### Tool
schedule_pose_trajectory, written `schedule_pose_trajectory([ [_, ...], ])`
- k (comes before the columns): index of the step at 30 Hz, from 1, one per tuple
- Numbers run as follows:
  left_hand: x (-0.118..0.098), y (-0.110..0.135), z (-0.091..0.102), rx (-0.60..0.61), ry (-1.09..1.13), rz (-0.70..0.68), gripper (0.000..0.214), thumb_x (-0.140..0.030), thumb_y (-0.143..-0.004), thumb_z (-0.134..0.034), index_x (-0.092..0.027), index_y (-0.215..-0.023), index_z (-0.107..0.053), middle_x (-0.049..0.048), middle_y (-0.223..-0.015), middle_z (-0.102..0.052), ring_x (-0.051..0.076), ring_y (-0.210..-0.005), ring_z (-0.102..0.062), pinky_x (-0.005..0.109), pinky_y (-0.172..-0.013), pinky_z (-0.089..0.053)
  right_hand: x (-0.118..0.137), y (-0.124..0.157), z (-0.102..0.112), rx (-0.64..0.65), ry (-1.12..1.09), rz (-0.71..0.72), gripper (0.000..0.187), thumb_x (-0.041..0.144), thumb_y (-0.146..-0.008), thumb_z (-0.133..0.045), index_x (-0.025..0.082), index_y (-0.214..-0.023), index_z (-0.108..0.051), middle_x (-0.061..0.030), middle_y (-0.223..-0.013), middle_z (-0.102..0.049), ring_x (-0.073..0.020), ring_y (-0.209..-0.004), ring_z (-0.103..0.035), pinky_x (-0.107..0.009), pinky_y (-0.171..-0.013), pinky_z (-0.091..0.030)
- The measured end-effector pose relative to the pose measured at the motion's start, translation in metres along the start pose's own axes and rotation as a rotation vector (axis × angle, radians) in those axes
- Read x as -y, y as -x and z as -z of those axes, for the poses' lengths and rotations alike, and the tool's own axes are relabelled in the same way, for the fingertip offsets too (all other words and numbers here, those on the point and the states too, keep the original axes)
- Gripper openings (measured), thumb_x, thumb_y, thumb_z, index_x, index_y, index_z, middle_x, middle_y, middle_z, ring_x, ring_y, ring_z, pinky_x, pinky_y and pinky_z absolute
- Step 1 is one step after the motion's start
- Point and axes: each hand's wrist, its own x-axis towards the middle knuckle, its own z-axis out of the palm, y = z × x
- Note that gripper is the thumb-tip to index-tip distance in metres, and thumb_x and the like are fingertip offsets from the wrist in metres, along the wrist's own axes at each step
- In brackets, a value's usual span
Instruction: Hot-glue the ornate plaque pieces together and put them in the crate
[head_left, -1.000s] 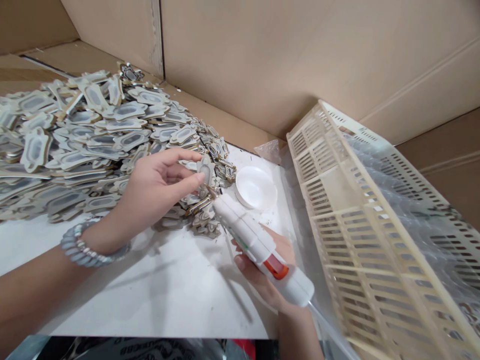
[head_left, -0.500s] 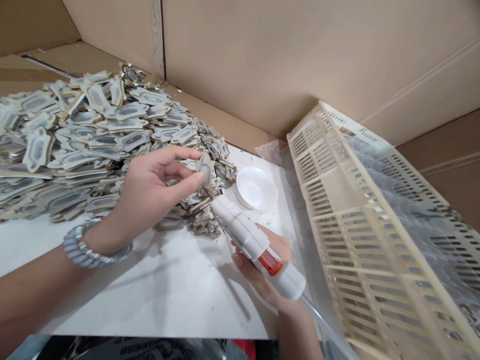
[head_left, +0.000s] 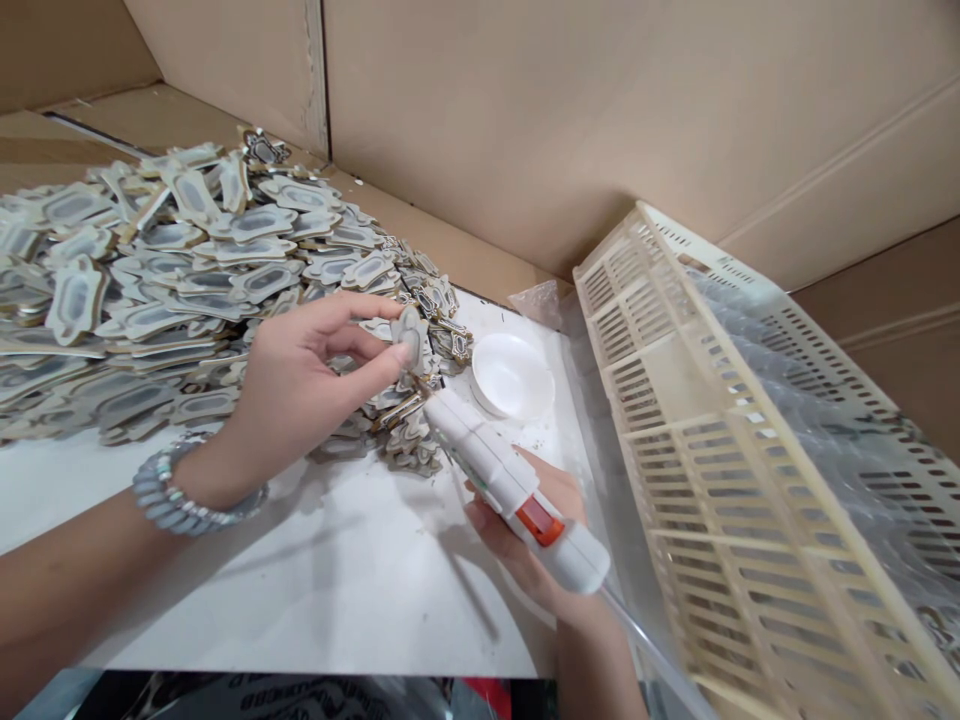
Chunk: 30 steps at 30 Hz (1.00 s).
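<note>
The glue gun (head_left: 517, 490) in my right hand (head_left: 536, 545) is white with an orange-red trigger patch, and the small plaque (head_left: 410, 335) pinched in my left hand (head_left: 300, 385) is pale grey at the centre with a tan, gold-toned edge. The heap of plaques (head_left: 172, 280) shows the same grey ovals ringed in cream and tan, and on my wrist sits a bracelet (head_left: 176, 500) of pale blue-grey beads. The tabletop (head_left: 337, 580) and little round dish (head_left: 511, 375) are white, the slotted crate (head_left: 750, 480) is cream, and the cardboard walls (head_left: 562, 120) are plain brown.

No readable text, labels, brands or numbers on anything in view.
</note>
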Motion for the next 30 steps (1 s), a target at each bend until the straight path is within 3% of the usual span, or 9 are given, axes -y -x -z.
schedule_pose_trajectory([
  [4,0.001,0.000,0.000,-0.005,-0.011,0.023,0.033,-0.038,-0.079,-0.074,-0.020,-0.106,-0.071,-0.0026,-0.066,-0.072,0.014,-0.063,-0.063,0.027,-0.059,-0.050,-0.002,0.004,0.000,0.022,0.012,-0.027,0.015,0.019,-0.086,-0.058,0.022,-0.071,-0.055,0.0029,-0.068,-0.053,-0.0113,-0.058,-0.051,-0.023,-0.052,-0.039],
  [8,0.000,0.001,0.001,-0.015,-0.057,-0.039,0.030,-0.039,-0.080,-0.073,-0.023,-0.105,-0.072,-0.0029,-0.068,-0.075,0.016,-0.062,-0.065,0.028,-0.060,-0.051,-0.001,0.002,-0.001,0.007,0.033,-0.058,0.023,0.024,-0.087,-0.058,0.023,-0.065,-0.050,0.0044,-0.063,-0.048,-0.0110,-0.054,-0.047,-0.023,-0.049,-0.036],
  [11,-0.002,0.001,0.002,-0.031,-0.143,-0.130,0.025,-0.037,-0.082,-0.072,-0.024,-0.103,-0.073,-0.0042,-0.069,-0.077,0.015,-0.061,-0.066,0.027,-0.062,-0.051,-0.001,0.000,-0.002,-0.044,0.064,-0.078,0.031,0.026,-0.087,-0.060,0.023,-0.061,-0.044,0.0054,-0.060,-0.045,-0.0099,-0.051,-0.043,-0.023,-0.046,-0.033],
  [14,-0.001,0.000,0.002,-0.024,-0.188,-0.162,0.025,-0.038,-0.083,-0.070,-0.025,-0.104,-0.075,-0.0050,-0.071,-0.078,0.013,-0.056,-0.063,0.025,-0.058,-0.049,-0.005,0.000,-0.001,-0.120,0.100,-0.094,0.028,0.028,-0.086,-0.064,0.023,-0.063,-0.049,0.0037,-0.062,-0.050,-0.0114,-0.054,-0.048,-0.024,-0.049,-0.037],
  [18,0.005,-0.002,0.002,0.059,-0.228,-0.153,0.029,-0.041,-0.084,-0.067,-0.028,-0.109,-0.076,-0.0041,-0.075,-0.079,0.011,-0.050,-0.057,0.024,-0.055,-0.046,-0.007,0.007,0.001,-0.435,0.027,-0.232,0.023,0.041,-0.085,-0.069,0.022,-0.075,-0.061,0.0023,-0.063,-0.057,-0.0118,-0.050,-0.049,-0.026,-0.048,-0.039],
  [21,0.010,-0.003,0.001,0.161,-0.252,-0.191,0.030,-0.039,-0.085,-0.064,-0.030,-0.111,-0.076,-0.0025,-0.074,-0.078,0.013,-0.049,-0.059,0.025,-0.057,-0.047,-0.002,0.010,0.001,-0.748,-0.211,-0.371,0.027,0.048,-0.088,-0.065,0.022,-0.092,-0.064,0.0058,-0.056,-0.054,-0.0094,-0.043,-0.043,-0.021,-0.039,-0.032],
  [23,0.012,-0.004,0.002,0.256,-0.273,-0.238,0.031,-0.038,-0.087,-0.060,-0.029,-0.113,-0.075,-0.0012,-0.073,-0.078,0.015,-0.055,-0.064,0.025,-0.057,-0.046,0.001,0.012,0.000,-0.888,-0.380,-0.432,0.030,0.051,-0.091,-0.061,0.022,-0.095,-0.064,0.0068,-0.054,-0.050,-0.0093,-0.043,-0.044,-0.019,-0.036,-0.029],
  [27,0.014,-0.006,0.002,0.378,-0.367,-0.309,0.030,-0.037,-0.091,-0.053,-0.024,-0.113,-0.068,-0.0006,-0.069,-0.075,0.018,-0.060,-0.067,0.026,-0.057,-0.045,-0.007,0.021,-0.007,-1.067,-0.645,-0.572,0.031,0.053,-0.087,-0.065,0.022,-0.094,-0.064,0.0040,-0.065,-0.056,-0.0104,-0.057,-0.058,-0.020,-0.049,-0.050],
  [30,0.019,-0.007,0.001,0.435,-0.463,-0.374,0.027,-0.039,-0.094,-0.047,-0.023,-0.104,-0.067,0.0019,-0.073,-0.074,0.019,-0.065,-0.067,0.027,-0.060,-0.045,-0.020,0.032,-0.017,-1.187,-0.784,-0.711,0.032,0.053,-0.083,-0.070,0.025,-0.098,-0.064,0.0004,-0.094,-0.067,-0.0096,-0.071,-0.066,-0.023,-0.064,-0.061],
])
